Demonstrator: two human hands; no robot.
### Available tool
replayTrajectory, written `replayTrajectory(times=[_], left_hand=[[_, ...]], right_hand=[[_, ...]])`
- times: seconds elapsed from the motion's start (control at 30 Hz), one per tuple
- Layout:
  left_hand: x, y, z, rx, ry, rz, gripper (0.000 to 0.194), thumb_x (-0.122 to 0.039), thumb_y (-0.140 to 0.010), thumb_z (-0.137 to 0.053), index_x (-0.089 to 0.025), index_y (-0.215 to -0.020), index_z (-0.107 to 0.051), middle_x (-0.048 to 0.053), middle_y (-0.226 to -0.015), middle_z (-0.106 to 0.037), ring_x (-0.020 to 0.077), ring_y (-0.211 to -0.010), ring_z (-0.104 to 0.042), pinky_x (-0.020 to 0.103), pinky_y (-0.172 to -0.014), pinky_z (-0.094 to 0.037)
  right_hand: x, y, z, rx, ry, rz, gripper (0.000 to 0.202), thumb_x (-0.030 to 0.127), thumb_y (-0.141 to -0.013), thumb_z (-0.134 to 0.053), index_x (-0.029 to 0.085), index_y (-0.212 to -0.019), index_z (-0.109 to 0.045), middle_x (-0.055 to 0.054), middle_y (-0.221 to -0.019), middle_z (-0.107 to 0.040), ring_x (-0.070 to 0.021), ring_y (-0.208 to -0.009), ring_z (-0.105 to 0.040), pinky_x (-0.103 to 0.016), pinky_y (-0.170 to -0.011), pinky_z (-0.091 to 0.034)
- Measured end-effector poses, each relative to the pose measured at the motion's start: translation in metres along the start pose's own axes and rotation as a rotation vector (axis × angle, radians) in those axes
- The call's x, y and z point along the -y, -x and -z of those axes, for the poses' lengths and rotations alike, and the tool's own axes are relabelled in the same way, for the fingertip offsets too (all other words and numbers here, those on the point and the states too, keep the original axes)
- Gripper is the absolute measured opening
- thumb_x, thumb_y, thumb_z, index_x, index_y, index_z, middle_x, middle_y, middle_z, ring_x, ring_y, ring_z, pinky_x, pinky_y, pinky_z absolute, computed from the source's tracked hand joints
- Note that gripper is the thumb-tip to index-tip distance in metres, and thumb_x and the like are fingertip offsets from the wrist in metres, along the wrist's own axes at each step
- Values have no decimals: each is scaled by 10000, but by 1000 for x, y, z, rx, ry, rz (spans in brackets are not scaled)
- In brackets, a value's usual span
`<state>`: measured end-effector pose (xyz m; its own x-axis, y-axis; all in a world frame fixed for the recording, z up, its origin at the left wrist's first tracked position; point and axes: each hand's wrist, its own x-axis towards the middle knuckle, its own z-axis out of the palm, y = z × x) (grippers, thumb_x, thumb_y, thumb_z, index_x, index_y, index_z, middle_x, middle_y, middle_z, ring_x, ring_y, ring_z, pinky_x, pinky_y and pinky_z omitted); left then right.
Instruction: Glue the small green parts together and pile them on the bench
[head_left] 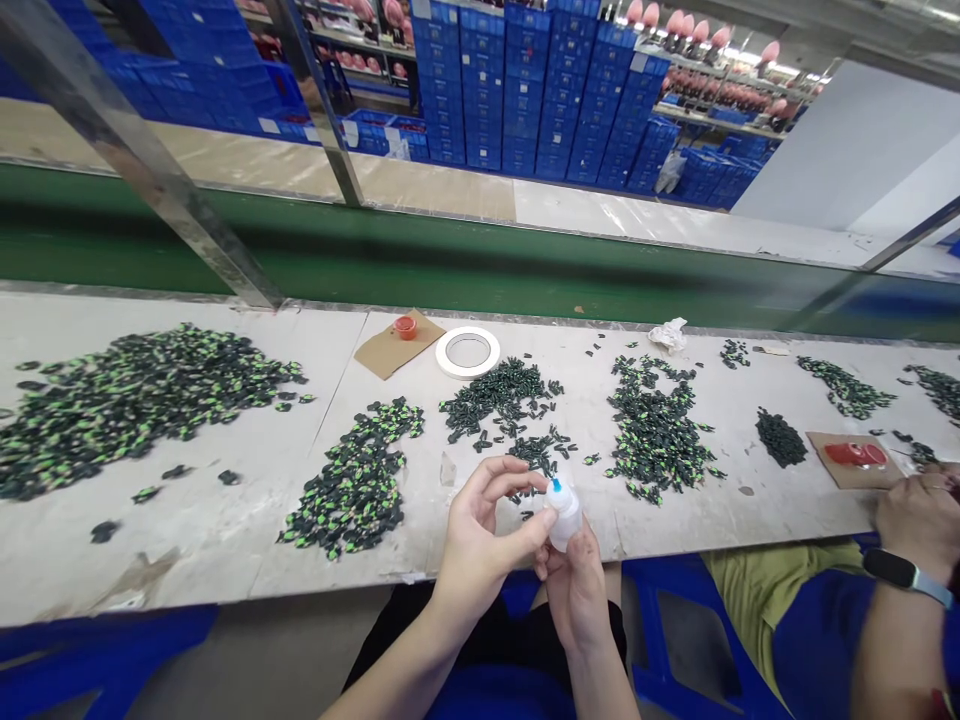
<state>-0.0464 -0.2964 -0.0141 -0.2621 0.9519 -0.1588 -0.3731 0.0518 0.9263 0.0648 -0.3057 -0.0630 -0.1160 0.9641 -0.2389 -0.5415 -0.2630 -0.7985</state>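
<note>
Hands, two, bare, held close together just above the near edge of the worktable (210, 540). Right hand (576, 590): curled from below around a small white squeeze bottle (564, 515), keeping it upright so its blue nozzle tip points up. Left hand (480, 540): thumb pressed against the bottle's side, forefinger and remaining fingers arched above the nozzle, apparently pinching something small; what lies between the fingertips is too small to tell.

Worktable: long, pale, scuffed, running the full width of the view.

Largest pile (127, 400): black-and-green small parts, spread loosely at far left, well apart from the hands.

Second pile (358, 480): the same parts, just left of the hands, within easy reach.

Third pile (656, 430): right of the hands, near.

Fourth pile (501, 395): darker parts, directly beyond the bottle; a scatter trails from it toward the hands, seemingly the stock being drawn on.

Tape roll (468, 352): white ring, lying flat behind the fourth pile.

Cardboard scrap (390, 348): brown, beside the tape, bearing a small red cap (405, 327), likely kept there to spare the tabletop.

Second cardboard piece (851, 458): far right, carrying red material, next to a co-worker's hand (919, 515) with a wristband.
</note>
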Motion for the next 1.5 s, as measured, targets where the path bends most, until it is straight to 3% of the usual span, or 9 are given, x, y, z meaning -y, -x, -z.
replayTrajectory(times=[0.3,0.47,0.6,0.77,0.87,1.07,1.3,1.4,1.5], left_hand=[[6,1,-1,35,-11,-4,350,-228,-612,-773,-189,-906,-588,45,-864,-697,180,-858,-579,280,-782,-457],[2,1,6,13,-18,-113,459,-245,-629,-792,-203,-1020,-555,43,-815,-747,207,-882,-652,355,-919,-440],[-10,-11,44,-79,-240,-237,320,-233,-674,-762,-212,-937,-581,38,-811,-750,215,-860,-692,391,-969,-429],[-22,-34,102,-353,-759,-378,148,-306,-781,-643,-221,-902,-642,48,-920,-724,229,-917,-661,396,-900,-477],[-20,-53,117,-314,-1075,-466,99,-264,-800,-599,-231,-847,-680,53,-895,-733,253,-903,-628,404,-836,-478],[-7,-82,116,-198,-1465,-444,143,-192,-811,-563,-208,-802,-705,89,-833,-740,316,-831,-588,423,-732,-456],[6,-94,125,-153,-1537,-476,204,-195,-837,-511,-214,-795,-710,105,-790,-716,308,-792,-571,417,-726,-449],[11,-95,126,-122,-1563,-471,218,-187,-852,-482,-183,-835,-699,124,-805,-690,308,-824,-550,426,-769,-439],[12,-91,122,-134,-1577,-455,227,-189,-875,-449,-169,-870,-675,138,-858,-670,315,-878,-523,426,-768,-420]], right_hand=[[-3,-2,4,27,13,8,510,592,-644,-754,200,-961,-679,23,-592,-515,-85,-501,-415,-188,-431,-348],[8,-3,18,22,-24,-10,497,672,-707,-643,214,-898,-671,14,-630,-503,-97,-506,-406,-211,-430,-378],[31,-10,36,-41,-98,84,506,698,-683,-643,256,-927,-675,51,-589,-389,-89,-483,-315,-190,-390,-310],[47,-20,58,-106,-81,160,502,724,-691,-607,260,-872,-664,34,-623,-399,-113,-512,-311,-220,-377,-245],[48,-21,63,-123,-79,169,511,712,-654,-655,241,-851,-663,29,-641,-415,-111,-524,-319,-225,-383,-238],[48,-20,53,-127,-99,179,492,624,-603,-747,237,-893,-656,41,-635,-395,-104,-522,-309,-208,-382,-235],[48,-15,44,-120,-116,143,368,558,-624,-709,220,-699,-584,46,-604,-382,-113,-540,-355,-242,-454,-351],[40,-9,33,-109,-213,-6,386,584,-623,-711,224,-690,-589,58,-588,-407,-110,-538,-397,-344,-615,-490],[24,-7,18,-50,-267,-218,379,589,-673,-692,223,-705,-599,49,-607,-488,-126,-576,-480,-457,-782,-511]])
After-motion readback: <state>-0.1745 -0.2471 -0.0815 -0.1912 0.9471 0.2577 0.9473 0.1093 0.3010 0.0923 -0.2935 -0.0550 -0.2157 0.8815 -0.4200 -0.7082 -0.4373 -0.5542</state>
